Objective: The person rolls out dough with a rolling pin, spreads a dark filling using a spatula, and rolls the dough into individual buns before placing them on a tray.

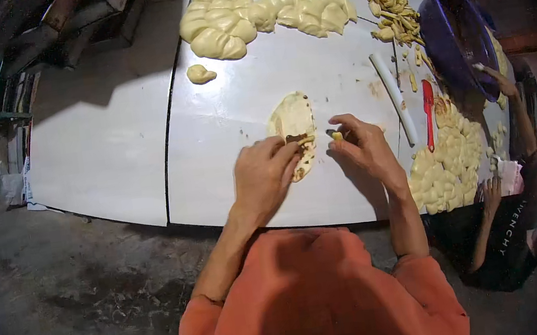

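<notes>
A thin oval of rolled-out dough (292,113) lies on the white table in front of me, with dark filling smeared and dotted along its right side. My left hand (264,173) is closed over its left edge, the fingertips at a pale yellow strip (306,141) and dark filling in the middle. Just right of the oval, my right hand (366,148) pinches a small yellow piece (337,136) between thumb and fingers, with something dark beside it. The left fingertips are partly hidden.
Portioned dough lumps (222,21) cover the far side, with one loose dough ball (200,74) nearer. At right are a white rolling pin (395,98), red spatula (429,112), yellow strips (394,15), purple basin (444,36) and more dough pieces (448,164). Other people's hands (501,79) work there.
</notes>
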A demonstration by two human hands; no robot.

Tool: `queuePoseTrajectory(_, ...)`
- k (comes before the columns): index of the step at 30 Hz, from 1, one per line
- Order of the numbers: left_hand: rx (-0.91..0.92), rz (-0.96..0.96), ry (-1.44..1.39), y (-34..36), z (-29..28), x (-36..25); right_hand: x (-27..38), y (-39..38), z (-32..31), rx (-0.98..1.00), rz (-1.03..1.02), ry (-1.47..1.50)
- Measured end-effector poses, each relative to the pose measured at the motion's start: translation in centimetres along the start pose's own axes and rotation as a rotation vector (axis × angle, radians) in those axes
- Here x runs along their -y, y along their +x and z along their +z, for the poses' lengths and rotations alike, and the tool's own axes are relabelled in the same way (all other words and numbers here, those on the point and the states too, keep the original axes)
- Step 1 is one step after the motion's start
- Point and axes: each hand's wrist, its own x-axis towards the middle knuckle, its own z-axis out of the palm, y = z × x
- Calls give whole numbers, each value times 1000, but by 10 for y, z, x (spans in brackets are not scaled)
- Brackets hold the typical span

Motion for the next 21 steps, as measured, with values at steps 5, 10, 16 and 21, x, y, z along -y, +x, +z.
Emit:
queuePoseTrajectory(5, 14, 119, 38, 32, 24, -6, -7, -7, 5, -17, 50, -17)
queuePoseTrajectory(10, 86, 209, 60, 46, 26, -2, -19, -11, 14, -31, -39, -61)
queuePoseTrajectory(16, 202, 168, 156, 37, 10, 17, -21, -15, 22, -72, -158, -89)
queuePoseTrajectory(21, 229, 40, 90, 23, -7, 12, -3, -12, 35, -14, -253, -73)
